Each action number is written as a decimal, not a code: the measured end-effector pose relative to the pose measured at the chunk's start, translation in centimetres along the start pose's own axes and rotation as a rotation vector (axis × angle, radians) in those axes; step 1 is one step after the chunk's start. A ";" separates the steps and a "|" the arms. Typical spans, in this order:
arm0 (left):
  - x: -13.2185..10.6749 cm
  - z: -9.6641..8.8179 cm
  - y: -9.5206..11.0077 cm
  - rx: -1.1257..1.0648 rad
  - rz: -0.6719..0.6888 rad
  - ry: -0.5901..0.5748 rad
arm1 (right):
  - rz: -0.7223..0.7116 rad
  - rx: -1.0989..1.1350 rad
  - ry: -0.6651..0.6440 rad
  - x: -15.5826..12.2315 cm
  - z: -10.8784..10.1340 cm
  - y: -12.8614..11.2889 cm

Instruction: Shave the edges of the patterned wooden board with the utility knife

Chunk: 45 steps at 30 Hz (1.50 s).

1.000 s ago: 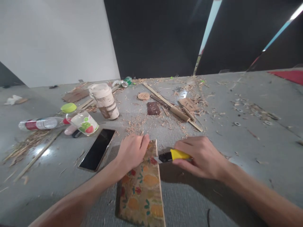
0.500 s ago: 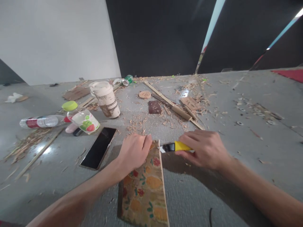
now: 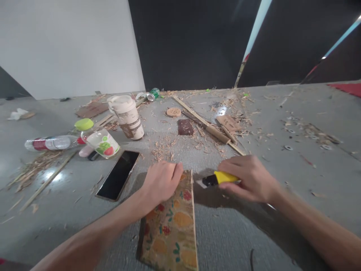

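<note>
A curved board, perhaps bamboo, painted with orange, red and green fruit or flower motifs (image 3: 182, 220), lies lengthwise in front of me with a pale right edge. My left hand (image 3: 163, 178) is closed around its far end, thumb on top and fingers curled over the far edge. In my right hand (image 3: 248, 178) is a yellow and black utility knife (image 3: 222, 178), its blade out and pointing left. A small gap separates the blade from the board's right edge. The fingertips under the knife handle are partly hidden.
To the left are a phone (image 3: 118, 175), a lidded cup (image 3: 128, 118), a bottle with a green cap (image 3: 100, 141) and a lying plastic bottle (image 3: 56, 143). Ahead are a brown square piece (image 3: 185, 127), a round disc (image 3: 173, 112), wooden strips (image 3: 207, 128), a green can (image 3: 153, 94) and shavings.
The knife has moved right, away from the board's edge, where its blade touched or nearly touched before. My left hand keeps its hold; the view has shifted slightly.
</note>
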<state>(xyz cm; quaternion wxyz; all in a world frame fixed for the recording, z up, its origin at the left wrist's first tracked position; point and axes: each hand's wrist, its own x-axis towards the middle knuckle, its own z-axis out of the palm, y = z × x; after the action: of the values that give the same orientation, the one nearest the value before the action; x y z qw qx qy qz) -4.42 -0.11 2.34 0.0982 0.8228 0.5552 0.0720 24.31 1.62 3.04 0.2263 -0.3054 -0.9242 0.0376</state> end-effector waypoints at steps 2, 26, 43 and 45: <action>0.1 0.0 -0.1 -0.002 0.000 0.013 | -0.043 0.040 -0.050 0.4 0.6 -1.1; 0.3 -1.0 0.3 -0.026 -0.055 0.112 | 0.098 -0.400 0.215 1.3 0.9 -2.5; 0.5 -2.8 -0.2 -0.027 -0.091 0.320 | 0.237 -0.520 0.298 2.7 1.7 -5.0; 0.6 -2.7 -0.3 -0.042 -0.110 0.317 | 0.246 -0.511 0.297 3.0 1.7 -5.3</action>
<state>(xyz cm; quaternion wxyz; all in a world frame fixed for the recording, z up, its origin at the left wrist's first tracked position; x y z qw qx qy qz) -5.12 0.77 4.90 0.0304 0.7674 0.6061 0.2070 18.54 -0.78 3.79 0.2686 -0.4638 -0.8168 -0.2136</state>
